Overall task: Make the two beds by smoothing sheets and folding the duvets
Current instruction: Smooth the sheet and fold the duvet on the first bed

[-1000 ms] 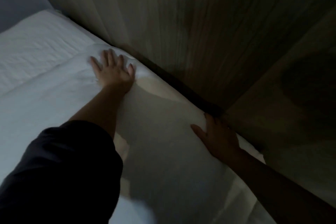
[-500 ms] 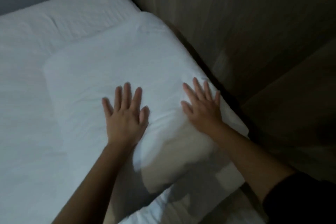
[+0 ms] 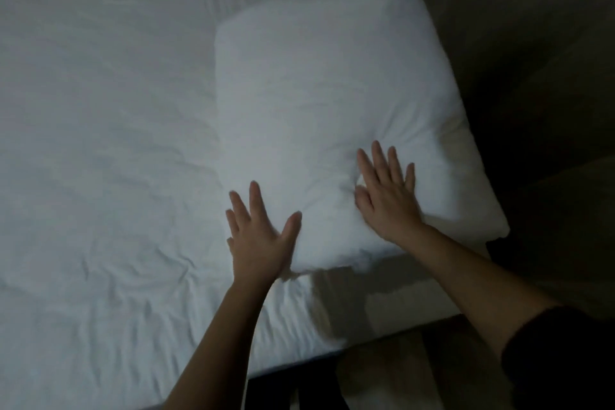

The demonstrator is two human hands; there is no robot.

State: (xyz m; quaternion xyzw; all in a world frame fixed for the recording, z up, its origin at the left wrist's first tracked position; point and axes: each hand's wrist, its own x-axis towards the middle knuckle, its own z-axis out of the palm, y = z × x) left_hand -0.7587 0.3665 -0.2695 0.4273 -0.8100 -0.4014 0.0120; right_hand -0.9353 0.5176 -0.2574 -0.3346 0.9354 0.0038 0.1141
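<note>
Pressing into folded duvet [image 3: 316, 76], right hand [image 3: 387, 196] lies flat, fingers straight and spread, grasping nothing; fabric dents around it. Left hand [image 3: 259, 236] also released, fingers splayed, palm on wrinkled sheet [image 3: 100, 176], thumb against duvet's near-left corner. Duvet sits on sheet at bed's right edge. Dark sleeve [image 3: 559, 363] covers right forearm.

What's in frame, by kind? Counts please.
Hands: 2, left hand and right hand, both flat with fingers straight
Duvet: 1, white, folded
Sheet: 1, white, wrinkled
Total: 4
</note>
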